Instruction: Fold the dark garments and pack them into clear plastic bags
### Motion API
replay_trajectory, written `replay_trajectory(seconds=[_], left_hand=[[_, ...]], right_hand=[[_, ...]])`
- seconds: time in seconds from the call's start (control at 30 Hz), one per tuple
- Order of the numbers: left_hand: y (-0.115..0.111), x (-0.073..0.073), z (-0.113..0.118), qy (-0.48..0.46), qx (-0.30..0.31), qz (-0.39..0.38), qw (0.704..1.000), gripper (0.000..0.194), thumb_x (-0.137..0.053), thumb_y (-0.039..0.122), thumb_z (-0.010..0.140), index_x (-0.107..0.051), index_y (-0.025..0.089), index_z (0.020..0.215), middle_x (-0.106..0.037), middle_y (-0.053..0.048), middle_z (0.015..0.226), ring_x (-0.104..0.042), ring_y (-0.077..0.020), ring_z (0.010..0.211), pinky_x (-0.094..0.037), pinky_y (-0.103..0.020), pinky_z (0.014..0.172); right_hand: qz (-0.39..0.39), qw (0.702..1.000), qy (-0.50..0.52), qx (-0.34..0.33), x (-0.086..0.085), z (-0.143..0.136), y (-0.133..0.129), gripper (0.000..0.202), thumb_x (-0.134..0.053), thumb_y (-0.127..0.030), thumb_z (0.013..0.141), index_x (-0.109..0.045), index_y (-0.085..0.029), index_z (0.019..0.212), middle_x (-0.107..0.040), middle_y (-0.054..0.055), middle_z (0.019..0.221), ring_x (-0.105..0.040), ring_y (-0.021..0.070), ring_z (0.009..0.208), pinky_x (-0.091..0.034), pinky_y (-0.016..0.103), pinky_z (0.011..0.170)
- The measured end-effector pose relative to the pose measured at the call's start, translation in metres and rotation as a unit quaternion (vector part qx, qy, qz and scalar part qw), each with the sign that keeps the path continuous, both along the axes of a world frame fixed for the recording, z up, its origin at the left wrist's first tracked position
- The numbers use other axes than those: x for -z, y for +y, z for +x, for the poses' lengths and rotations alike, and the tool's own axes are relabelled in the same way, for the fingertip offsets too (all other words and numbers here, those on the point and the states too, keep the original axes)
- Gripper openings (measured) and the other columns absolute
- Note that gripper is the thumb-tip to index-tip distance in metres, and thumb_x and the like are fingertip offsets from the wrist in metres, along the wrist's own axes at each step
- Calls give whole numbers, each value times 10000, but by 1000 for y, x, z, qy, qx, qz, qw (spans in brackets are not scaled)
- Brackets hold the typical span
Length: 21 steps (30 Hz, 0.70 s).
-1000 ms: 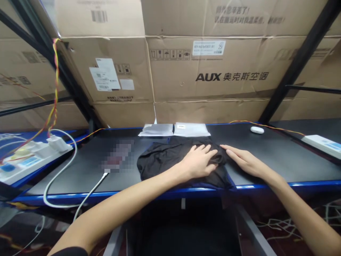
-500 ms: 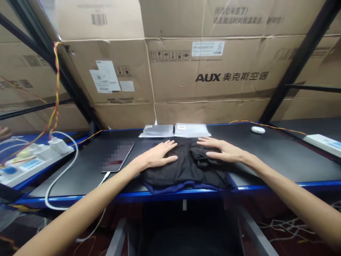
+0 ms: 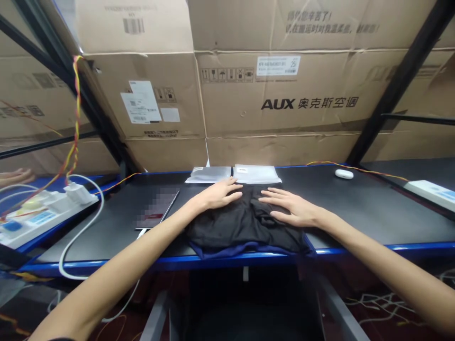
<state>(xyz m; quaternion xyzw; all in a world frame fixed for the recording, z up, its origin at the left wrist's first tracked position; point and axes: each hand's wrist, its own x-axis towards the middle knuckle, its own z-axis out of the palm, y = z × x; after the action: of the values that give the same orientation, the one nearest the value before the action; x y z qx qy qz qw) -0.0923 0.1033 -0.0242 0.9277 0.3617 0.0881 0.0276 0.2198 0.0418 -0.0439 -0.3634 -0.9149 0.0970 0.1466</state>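
A black piece of cloth (image 3: 234, 226) with a dark blue edge lies on the shelf, its near side reaching the shelf's blue front rim. My left hand (image 3: 221, 193) rests over its far left part, fingers stretched out. On the bunched fold at the right lies my right hand (image 3: 289, 207), fingers spread and palm down. Neither hand grips the cloth. Just beyond the cloth are two flat, pale plastic packets, the left packet (image 3: 209, 174) and the right packet (image 3: 258, 174), side by side.
A phone (image 3: 156, 210) with a white cable lies to the left. Power strips stand at the far left (image 3: 46, 215) and far right (image 3: 435, 192). A white earbud case (image 3: 344, 174) sits at the back right. Cardboard (image 3: 284, 123) walls the back. Another person's hand (image 3: 16, 177) shows at the left edge.
My left hand has slid a little away from me and to the right over the cloth. My right hand has shifted slightly nearer. The other person's hand reaches further in at the left.
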Motion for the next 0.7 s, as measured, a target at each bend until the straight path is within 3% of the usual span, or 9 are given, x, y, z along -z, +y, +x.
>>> replay_trajectory(seconds=[0.2, 0.53, 0.7], left_hand=[[23, 6, 22, 39, -8, 21, 999, 515, -370, 479, 1034, -528, 176, 1420, -380, -141, 1569, -327, -280, 1471, -255, -467, 1202], [31, 11, 20, 8, 13, 36, 999, 530, -361, 466, 1034, -490, 148, 1439, -446, -143, 1529, -402, -261, 1429, -302, -423, 1187], [26, 6, 17, -17, 30, 109, 993, 445, -382, 367, 1030, -549, 140, 1374, -527, -137, 1463, -458, -262, 1387, -354, -415, 1163]], right_hand=[[-3, 1000, 13, 0, 1, 0, 1, 549, -526, -515, 956, -460, -366, 1480, -375, -13, 1590, -269, 293, 1490, -258, 524, 1212], [-10, 1000, 11, 4, 0, -1, 1, 548, -515, -537, 955, -465, -370, 1475, -385, -17, 1585, -268, 282, 1492, -263, 520, 1209], [-80, 997, 21, 2, -11, 1, 3, 606, -576, -573, 915, -451, -387, 1478, -343, -19, 1604, -205, 292, 1509, -219, 545, 1219]])
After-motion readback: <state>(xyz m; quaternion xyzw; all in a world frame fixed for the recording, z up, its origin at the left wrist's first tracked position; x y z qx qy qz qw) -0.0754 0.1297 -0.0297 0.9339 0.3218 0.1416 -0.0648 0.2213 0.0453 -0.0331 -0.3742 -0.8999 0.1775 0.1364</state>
